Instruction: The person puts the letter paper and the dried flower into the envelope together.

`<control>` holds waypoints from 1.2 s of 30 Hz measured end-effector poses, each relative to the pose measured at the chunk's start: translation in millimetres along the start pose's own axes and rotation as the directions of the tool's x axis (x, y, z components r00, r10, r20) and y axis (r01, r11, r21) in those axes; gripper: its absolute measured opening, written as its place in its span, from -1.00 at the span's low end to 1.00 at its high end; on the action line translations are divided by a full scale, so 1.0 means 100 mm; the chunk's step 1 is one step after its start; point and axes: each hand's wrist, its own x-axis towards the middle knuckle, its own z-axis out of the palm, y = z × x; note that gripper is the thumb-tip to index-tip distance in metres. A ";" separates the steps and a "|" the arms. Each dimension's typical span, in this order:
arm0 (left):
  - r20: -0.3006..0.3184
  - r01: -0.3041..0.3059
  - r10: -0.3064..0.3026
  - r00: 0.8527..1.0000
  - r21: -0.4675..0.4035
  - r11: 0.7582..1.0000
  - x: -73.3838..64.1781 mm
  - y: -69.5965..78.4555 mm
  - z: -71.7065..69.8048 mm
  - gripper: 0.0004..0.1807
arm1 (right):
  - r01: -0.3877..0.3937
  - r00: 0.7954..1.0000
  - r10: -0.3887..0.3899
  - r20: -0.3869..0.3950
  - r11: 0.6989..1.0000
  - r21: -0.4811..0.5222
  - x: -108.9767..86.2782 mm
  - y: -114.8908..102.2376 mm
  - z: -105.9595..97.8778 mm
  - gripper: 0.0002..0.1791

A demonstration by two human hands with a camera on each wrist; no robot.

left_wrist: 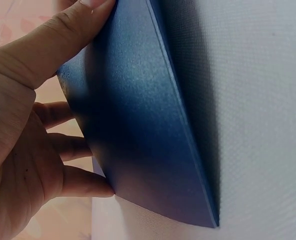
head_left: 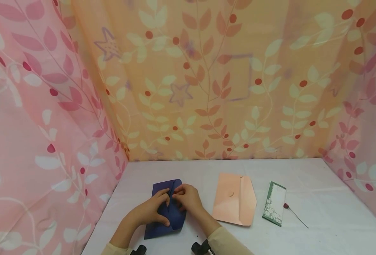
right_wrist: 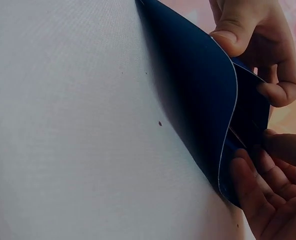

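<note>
A dark blue envelope (head_left: 177,219) is under both hands at the left of the table. My left hand (head_left: 151,211) holds it, thumb on its face and the other fingers at the slit of its pocket. The left wrist view shows the thumb lying over the blue paper (left_wrist: 133,100) and fingertips along its edge. At the flap side my right hand (head_left: 189,198) pinches the paper with bent fingers. In the right wrist view the pocket gapes, its front edge bowed, and the right fingertips (right_wrist: 245,172) reach the opening. The inside of the pocket is mostly dark.
To the right lies a peach envelope (head_left: 227,202) with its flap unfolded. Beyond it are a green-bordered floral card (head_left: 274,203) and a dark red dried flower (head_left: 286,205) on a thin stem. Patterned curtains (head_left: 207,88) enclose the white table (head_left: 290,241) at the back and sides.
</note>
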 end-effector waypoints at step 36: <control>0.004 -0.012 0.012 1.000 0.005 1.000 0.00 0.00 0.00 -0.34 | -0.085 0.990 0.097 0.100 0.989 -0.125 0.21 0.01 0.18 -0.88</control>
